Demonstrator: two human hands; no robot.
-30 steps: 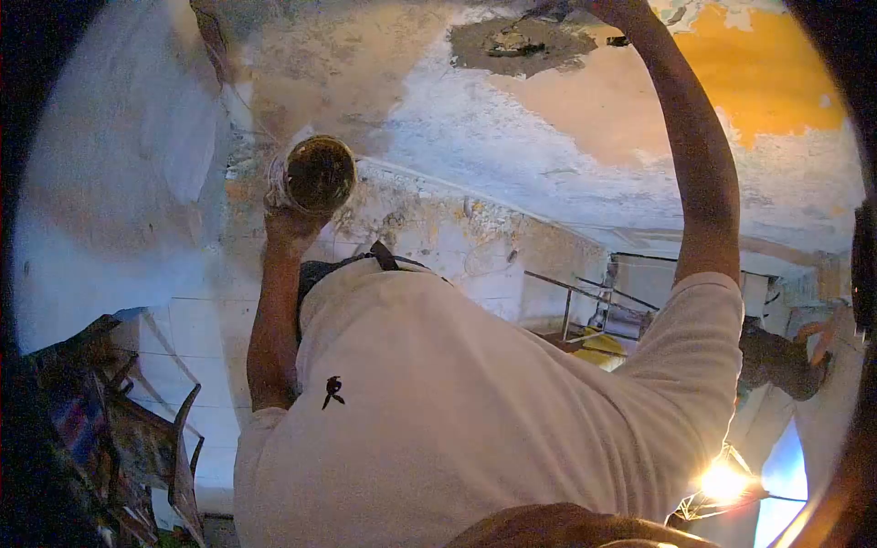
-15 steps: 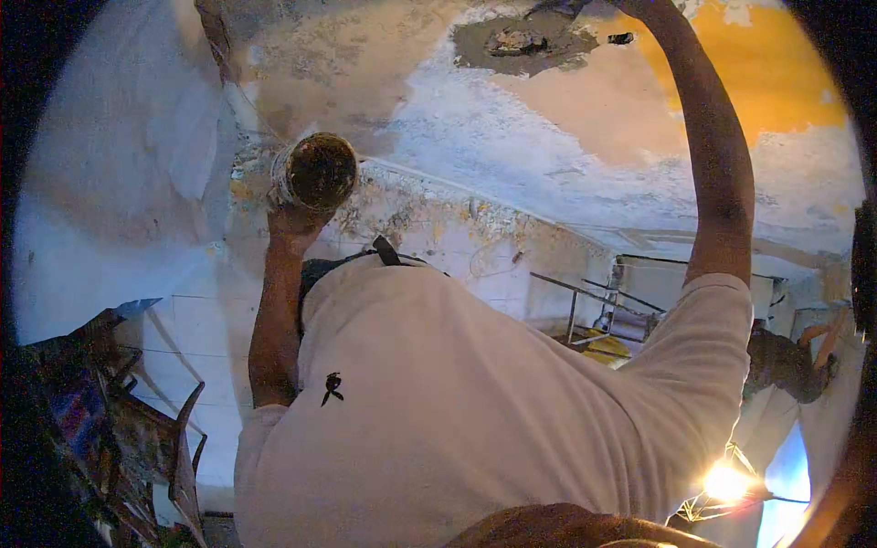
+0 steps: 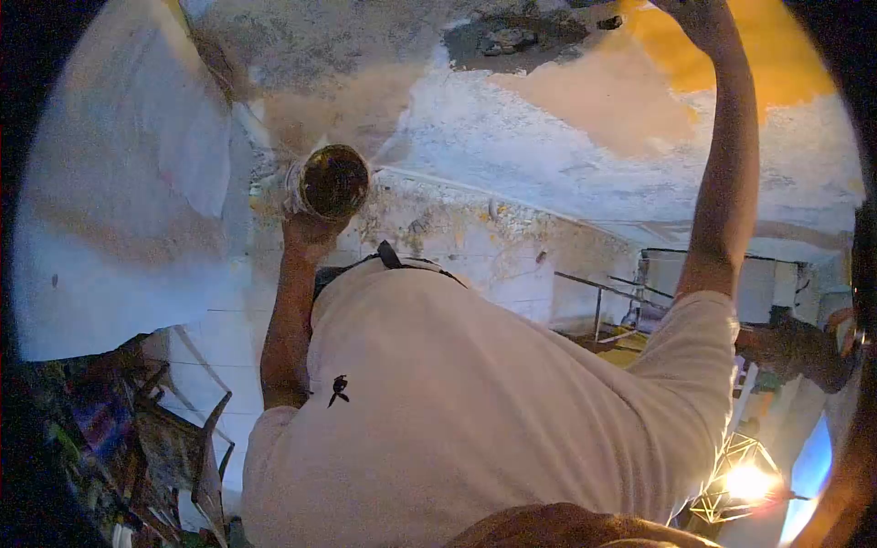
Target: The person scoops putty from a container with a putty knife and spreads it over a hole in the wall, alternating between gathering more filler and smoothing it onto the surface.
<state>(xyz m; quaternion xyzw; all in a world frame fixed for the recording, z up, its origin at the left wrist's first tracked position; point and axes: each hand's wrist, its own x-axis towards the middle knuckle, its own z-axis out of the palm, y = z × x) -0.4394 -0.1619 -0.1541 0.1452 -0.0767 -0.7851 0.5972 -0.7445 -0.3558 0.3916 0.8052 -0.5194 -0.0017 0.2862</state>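
Note:
My left hand (image 3: 313, 233) is wrapped round a round, dirty-rimmed tub (image 3: 335, 183), holding it from below with its mouth towards me. The inside looks dark brown. My right arm reaches up along the wall (image 3: 566, 155), and my right hand (image 3: 703, 23) is by the yellow painted area at the top edge. Its fingers run partly out of view, so I cannot make out whether they hold anything. Left of that hand lies a dark grey, wet-looking patch (image 3: 466, 46) round a rough lump, with a small dark hole (image 3: 609, 23) beside it.
Wooden chairs (image 3: 206, 438) and piled things stand at lower left. A metal-framed rack (image 3: 598, 310) is behind my right side. At the right edge another person (image 3: 813, 352) is partly visible. A lit lamp in a wire cage (image 3: 749, 479) glows at lower right.
My right hand has moved right, away from the grey patch to the yellow area. The tub in my left hand has shifted slightly right and down in view. The patch looks darker.

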